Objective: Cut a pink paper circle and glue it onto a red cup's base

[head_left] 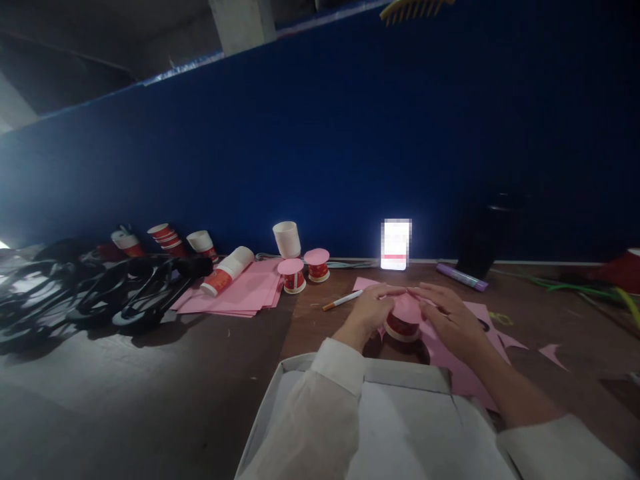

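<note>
Toward the back edge of the table [307,330], my left hand [366,312] and right hand [453,319] hold the pink disc [407,309], best pressed evenly onto the red cup [401,329].

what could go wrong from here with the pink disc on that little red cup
The pink disc might slide off-centre or crease if the left hand and right hand, both at its edges, press unevenly.
The small red cup could shift or tip if pushed sideways.
The white pen lies loose beside the left hand, so a nudge might set it rolling.
</note>
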Action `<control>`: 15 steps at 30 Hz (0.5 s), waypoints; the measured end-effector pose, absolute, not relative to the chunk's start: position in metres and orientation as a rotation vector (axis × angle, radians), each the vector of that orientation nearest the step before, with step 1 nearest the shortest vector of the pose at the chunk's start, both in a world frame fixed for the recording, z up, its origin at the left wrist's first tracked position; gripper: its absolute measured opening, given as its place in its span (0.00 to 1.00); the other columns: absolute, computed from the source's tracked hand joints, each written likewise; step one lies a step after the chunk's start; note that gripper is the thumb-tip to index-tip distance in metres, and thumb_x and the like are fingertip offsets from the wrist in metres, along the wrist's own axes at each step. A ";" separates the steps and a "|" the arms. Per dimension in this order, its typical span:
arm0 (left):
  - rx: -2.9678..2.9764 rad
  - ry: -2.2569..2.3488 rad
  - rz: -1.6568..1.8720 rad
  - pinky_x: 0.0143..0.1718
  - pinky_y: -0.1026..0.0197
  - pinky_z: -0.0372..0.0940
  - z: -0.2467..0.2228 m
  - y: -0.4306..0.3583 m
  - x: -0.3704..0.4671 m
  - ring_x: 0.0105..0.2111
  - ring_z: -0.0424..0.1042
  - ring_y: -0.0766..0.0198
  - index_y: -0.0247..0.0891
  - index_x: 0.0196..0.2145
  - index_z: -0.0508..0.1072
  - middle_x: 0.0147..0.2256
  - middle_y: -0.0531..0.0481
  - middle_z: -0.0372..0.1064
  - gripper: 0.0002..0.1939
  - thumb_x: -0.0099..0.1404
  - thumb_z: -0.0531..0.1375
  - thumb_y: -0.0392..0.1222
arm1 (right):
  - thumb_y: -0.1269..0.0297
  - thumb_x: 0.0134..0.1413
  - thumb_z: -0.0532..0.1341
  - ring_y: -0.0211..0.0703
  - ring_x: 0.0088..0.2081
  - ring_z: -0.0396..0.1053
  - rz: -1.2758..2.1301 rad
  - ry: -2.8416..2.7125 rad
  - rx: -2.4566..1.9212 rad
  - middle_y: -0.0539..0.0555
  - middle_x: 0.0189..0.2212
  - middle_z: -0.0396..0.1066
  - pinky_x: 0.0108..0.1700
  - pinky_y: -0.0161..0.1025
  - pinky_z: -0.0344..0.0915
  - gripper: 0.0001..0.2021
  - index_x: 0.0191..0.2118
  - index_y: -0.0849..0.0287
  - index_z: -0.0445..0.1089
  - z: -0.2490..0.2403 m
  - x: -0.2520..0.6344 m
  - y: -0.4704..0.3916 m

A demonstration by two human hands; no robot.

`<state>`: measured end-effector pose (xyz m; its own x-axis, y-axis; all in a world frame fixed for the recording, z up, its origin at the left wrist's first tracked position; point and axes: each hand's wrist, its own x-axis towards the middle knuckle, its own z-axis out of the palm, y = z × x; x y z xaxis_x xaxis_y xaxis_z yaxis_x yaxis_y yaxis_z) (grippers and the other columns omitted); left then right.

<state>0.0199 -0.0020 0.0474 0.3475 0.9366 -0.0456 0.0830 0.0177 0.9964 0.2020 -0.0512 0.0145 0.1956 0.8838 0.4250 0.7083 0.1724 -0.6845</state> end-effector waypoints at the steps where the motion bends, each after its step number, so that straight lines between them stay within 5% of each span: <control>1: 1.439 0.982 0.888 0.54 0.62 0.65 0.047 -0.002 0.020 0.46 0.73 0.60 0.39 0.41 0.85 0.50 0.45 0.78 0.23 0.55 0.56 0.24 | 0.59 0.58 0.56 0.55 0.60 0.69 0.249 -1.561 -1.582 0.57 0.55 0.76 0.66 0.56 0.60 0.18 0.46 0.50 0.82 0.015 0.202 -0.052; 15: 1.463 1.042 0.755 0.36 0.65 0.66 0.050 -0.004 0.017 0.27 0.68 0.66 0.38 0.48 0.83 0.31 0.49 0.76 0.23 0.59 0.56 0.29 | 0.56 0.61 0.54 0.57 0.59 0.69 0.184 -1.614 -1.611 0.60 0.54 0.76 0.66 0.57 0.60 0.20 0.48 0.51 0.81 0.018 0.197 -0.054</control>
